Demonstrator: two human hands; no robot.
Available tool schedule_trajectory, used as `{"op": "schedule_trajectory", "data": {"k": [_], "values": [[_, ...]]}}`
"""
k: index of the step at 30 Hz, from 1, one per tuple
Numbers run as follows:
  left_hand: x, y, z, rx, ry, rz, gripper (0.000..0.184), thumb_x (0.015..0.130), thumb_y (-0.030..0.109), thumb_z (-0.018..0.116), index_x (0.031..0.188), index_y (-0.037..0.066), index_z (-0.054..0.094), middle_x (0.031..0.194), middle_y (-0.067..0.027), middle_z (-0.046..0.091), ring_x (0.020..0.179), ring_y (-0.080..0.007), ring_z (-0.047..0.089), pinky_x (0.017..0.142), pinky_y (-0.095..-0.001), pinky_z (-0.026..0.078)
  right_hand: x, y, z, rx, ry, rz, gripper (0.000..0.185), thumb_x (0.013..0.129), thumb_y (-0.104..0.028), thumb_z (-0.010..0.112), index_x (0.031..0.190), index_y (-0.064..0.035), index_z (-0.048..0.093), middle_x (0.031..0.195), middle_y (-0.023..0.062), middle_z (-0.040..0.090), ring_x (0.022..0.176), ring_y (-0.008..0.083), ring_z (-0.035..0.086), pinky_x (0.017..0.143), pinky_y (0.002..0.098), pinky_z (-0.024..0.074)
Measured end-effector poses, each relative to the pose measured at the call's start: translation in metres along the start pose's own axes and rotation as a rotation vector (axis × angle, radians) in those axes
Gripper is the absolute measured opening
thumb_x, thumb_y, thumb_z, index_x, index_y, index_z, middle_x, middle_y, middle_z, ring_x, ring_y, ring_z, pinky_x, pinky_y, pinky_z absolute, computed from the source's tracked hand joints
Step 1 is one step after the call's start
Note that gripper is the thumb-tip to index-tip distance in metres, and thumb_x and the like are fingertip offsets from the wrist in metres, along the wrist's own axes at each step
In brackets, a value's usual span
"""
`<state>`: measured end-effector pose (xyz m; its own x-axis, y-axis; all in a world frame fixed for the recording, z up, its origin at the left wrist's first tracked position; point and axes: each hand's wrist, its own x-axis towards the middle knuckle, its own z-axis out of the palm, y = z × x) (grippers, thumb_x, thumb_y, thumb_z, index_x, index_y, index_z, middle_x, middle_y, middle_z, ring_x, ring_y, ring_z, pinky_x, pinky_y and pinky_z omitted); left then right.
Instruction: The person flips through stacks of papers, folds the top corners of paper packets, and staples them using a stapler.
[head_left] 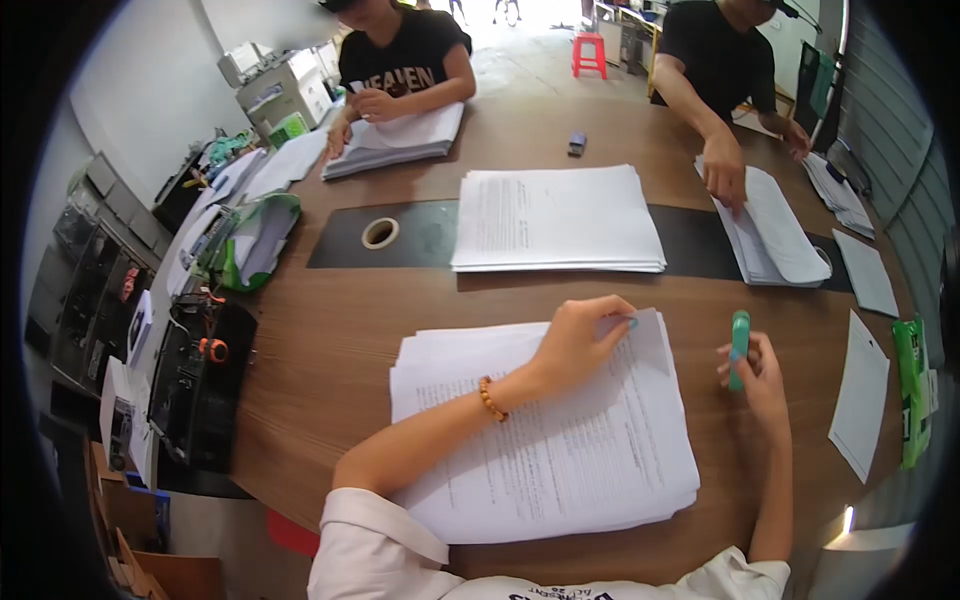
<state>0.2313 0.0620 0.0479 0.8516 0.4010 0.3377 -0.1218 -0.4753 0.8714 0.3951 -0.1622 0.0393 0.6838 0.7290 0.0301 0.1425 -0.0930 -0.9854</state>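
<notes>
Brown wood-grain table (300,420), seen from above, with a dark inlaid strip (690,240) across its middle. Your right hand (757,372) closes around one teal-green plastic stapler (740,345), held upright just beyond the right edge of your printed white paper stack (560,450). Your left hand (588,335), its wrist ringed by one amber-brown beaded bracelet (490,398), has its fingers bent together at the stack's upper right corner; whether they pinch any sheets cannot be told. Your left forearm slants across the pages, while your right forearm rises nearly straight beside them.

Beyond your stack lies one central white paper stack (560,220), with one cream tape roll (369,240) to its left and one small blue-purple object (577,143) behind it. Two co-workers in black shirts, one far left (405,60) and one far right (710,50), each handle one pile of paper. At your left, one green-and-white wrapper (240,265) contains white sheets; one red stool (590,55) stands in the background.
</notes>
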Motion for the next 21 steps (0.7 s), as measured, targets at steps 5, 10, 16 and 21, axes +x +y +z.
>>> {"op": "schedule_trajectory", "data": {"k": [5, 10, 16, 21], "values": [[0.001, -0.006, 0.001, 0.027, 0.023, 0.058, 0.015, 0.078, -0.003, 0.058, 0.093, -0.005, 0.060, 0.083, -0.0110, 0.066, 0.079, -0.0109, 0.060, 0.071, -0.0248, 0.047, 0.029, -0.036, 0.010, -0.407, -0.092, -0.439, 0.037, 0.079, -0.013, 0.062, 0.113, -0.0019, 0.050, 0.087, 0.0111, 0.059, 0.078, 0.0156, 0.057, 0.064, 0.0294, 0.0446], [0.001, -0.001, 0.002, 0.063, 0.045, 0.106, 0.012, 0.078, 0.002, 0.060, 0.089, 0.000, 0.063, 0.080, -0.0143, 0.065, 0.072, -0.0249, 0.064, 0.064, -0.0295, 0.048, 0.044, -0.076, 0.028, -0.840, -0.301, -0.608, 0.038, 0.064, -0.013, 0.071, 0.097, 0.0009, 0.059, 0.087, 0.0143, 0.062, 0.075, 0.0243, 0.062, 0.069, 0.0311, 0.0472], [0.000, 0.004, 0.002, 0.104, 0.037, 0.098, 0.013, 0.078, 0.002, 0.061, 0.090, 0.000, 0.063, 0.081, -0.0142, 0.066, 0.073, -0.0245, 0.065, 0.064, -0.0290, 0.049, 0.054, -0.085, 0.039, -0.985, -0.411, -0.613, 0.037, 0.063, -0.022, 0.073, 0.090, -0.0002, 0.060, 0.080, 0.0135, 0.063, 0.071, 0.0271, 0.061, 0.064, 0.0319, 0.0475], [0.000, 0.003, 0.001, 0.142, 0.039, 0.123, 0.013, 0.079, 0.003, 0.061, 0.091, 0.000, 0.063, 0.081, -0.0134, 0.066, 0.071, -0.0236, 0.065, 0.063, -0.0282, 0.049, 0.060, -0.080, 0.046, -1.000, -0.387, -0.732, 0.035, 0.070, -0.036, 0.068, 0.076, -0.0025, 0.060, 0.064, 0.0095, 0.060, 0.055, 0.0245, 0.059, 0.052, 0.0330, 0.0440]]}}
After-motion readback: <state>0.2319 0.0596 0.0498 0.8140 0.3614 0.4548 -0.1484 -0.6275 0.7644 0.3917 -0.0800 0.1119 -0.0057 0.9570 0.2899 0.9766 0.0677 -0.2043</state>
